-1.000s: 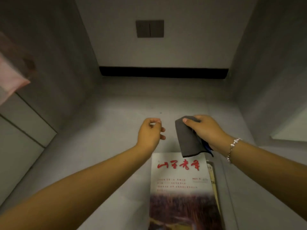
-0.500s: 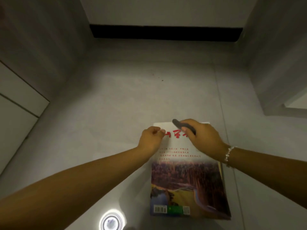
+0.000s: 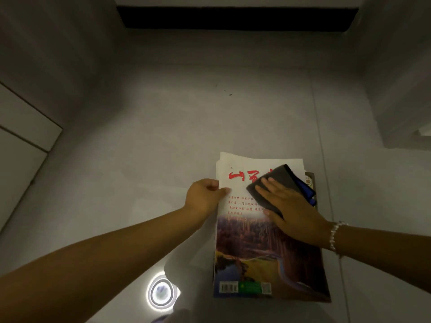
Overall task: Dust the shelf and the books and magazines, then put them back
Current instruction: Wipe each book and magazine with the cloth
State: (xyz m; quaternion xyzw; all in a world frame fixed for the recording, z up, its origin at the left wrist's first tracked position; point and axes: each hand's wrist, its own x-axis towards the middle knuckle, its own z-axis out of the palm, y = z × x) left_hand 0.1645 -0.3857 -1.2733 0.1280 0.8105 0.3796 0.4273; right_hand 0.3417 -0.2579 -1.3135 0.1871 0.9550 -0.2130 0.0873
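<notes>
a magazine (image 3: pixel 268 241) lies flat on the grey floor (image 3: pixel 163 136), its cover up: red brush lettering across a white top band, a photo of reddish trees and a winding river below, barcodes along the near edge. it sits on top of at least one other publication, whose edges peek out at the far left corner and along the right side; how many lie beneath i cannot tell.

the right hand (image 3: pixel 291 206) lies flat on the upper part of the cover, fingers straight and spread, pressing a dark grey cloth (image 3: pixel 275 180) onto the paper. the cloth covers the right end of the red lettering, and a blue layer of it shows at its right edge. a beaded bracelet (image 3: pixel 335 236) circles the right wrist.

the left hand (image 3: pixel 205 197) is at the magazine's left edge, just below the lettering, its thumb on top of the cover and the fingers curled at the edge, pinching it there.

a bright ring of light (image 3: pixel 161 292) reflects off the glossy floor just left of the magazine's near corner. a black skirting strip (image 3: pixel 233 17) runs along the foot of the far wall, and pale panels (image 3: pixel 21 136) stand at the left.
</notes>
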